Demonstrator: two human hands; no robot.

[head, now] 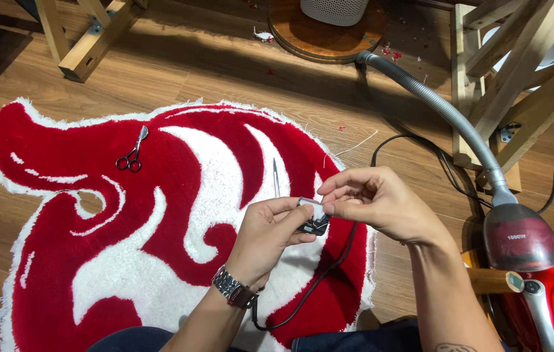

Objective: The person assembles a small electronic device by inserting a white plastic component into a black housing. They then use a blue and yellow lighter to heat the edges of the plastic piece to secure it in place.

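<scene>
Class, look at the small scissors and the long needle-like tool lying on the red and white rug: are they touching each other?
Apart. The head view shows the scissors at the rug's upper left and the needle-like tool nearer the hands, with a broad stretch of pile between them.

A small black corded electric clipper with a silver metal blade head [314,218] is held above the red-and-white tufted rug, head up; its black cord trails down toward the person's lap.

A shaggy red-and-white tufted rug [159,261] of rough pile lies on smooth, satin-finished wooden floorboards [224,78], with polished metal scissors [132,151] on it, a glossy red plastic vacuum cleaner [538,274] with a ribbed grey hose [433,98] at right, and bare matt timber frames [94,39] beyond.
</scene>
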